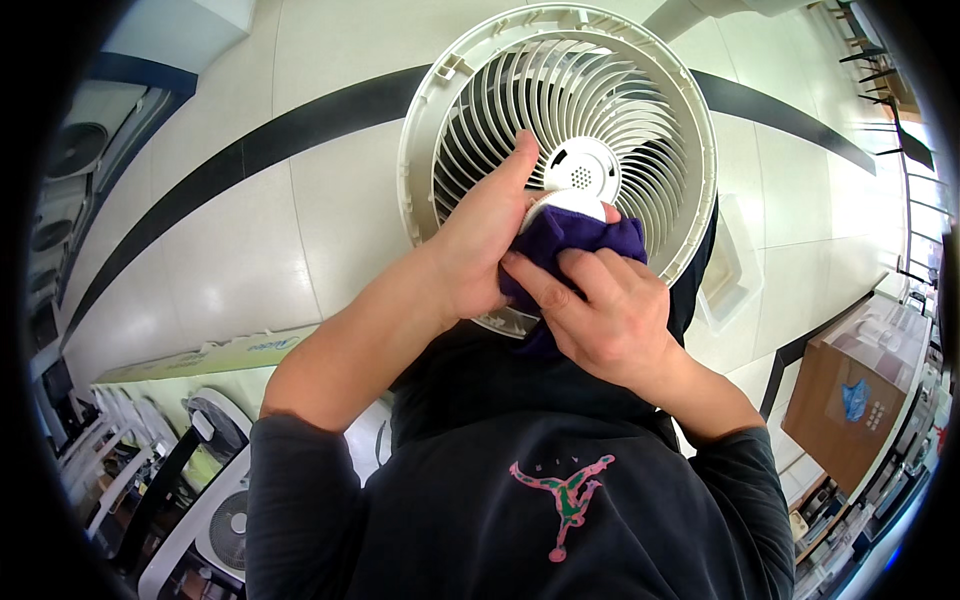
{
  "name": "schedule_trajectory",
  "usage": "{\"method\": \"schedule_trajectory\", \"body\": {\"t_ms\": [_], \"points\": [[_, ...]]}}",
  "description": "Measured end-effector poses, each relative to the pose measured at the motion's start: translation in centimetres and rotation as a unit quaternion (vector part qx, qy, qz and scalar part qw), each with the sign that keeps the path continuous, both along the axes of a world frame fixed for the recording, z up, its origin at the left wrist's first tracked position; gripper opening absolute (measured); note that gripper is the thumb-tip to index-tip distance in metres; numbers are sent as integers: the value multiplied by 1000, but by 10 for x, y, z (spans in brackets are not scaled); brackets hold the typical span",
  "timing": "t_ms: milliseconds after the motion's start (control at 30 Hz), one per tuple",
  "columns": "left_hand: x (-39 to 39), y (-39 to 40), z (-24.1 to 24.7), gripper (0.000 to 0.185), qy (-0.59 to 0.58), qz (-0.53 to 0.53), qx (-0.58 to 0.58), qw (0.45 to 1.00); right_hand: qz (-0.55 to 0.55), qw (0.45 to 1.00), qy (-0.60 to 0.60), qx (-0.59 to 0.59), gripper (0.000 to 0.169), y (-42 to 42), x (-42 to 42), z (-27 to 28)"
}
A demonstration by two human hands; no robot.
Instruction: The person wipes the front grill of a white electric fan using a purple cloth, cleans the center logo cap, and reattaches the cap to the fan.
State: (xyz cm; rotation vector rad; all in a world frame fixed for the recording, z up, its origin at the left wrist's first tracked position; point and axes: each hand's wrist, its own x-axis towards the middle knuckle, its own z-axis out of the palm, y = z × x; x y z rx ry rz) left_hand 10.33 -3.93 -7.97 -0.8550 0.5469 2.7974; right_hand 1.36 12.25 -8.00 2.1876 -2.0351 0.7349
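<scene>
A round white plastic fan grille (652, 97) with curved spokes and a perforated centre hub rests over my lap. Above its lower part, my left hand (487, 217) holds a small round white plastic part (574, 201), thumb pointing up, fingers mostly hidden beneath it. A purple cloth (544, 236) lies over the near side of that part and hangs down towards my lap. My right hand (607, 304) presses the cloth against the part with bent fingers. What lies beneath the cloth is hidden.
On the floor to the right is a translucent plastic tray (724, 277). A brown cabinet (844, 405) stands further right. At lower left are a green printed carton (217, 360) and several fans, one with a round grille (229, 529).
</scene>
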Motion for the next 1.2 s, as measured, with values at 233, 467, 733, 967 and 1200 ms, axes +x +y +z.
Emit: {"method": "schedule_trajectory", "body": {"t_ms": [233,467,733,967,1200], "points": [[0,-4,8,93,24,34,18,999,-89,995,-38,-34,58,-15,8,-2],[0,-2,2,82,61,81,-37,994,-157,985,-64,-40,42,-31,8,1],[3,20,-17,65,22,70,-177,981,-273,950,-152,8,27,-29,-21,1],[4,15,-5,56,24,92,-65,993,-272,955,-121,9,36,-3,-6,2],[4,14,4,60,-15,69,-31,997,-216,976,5,-35,49,3,6,-2]]}}
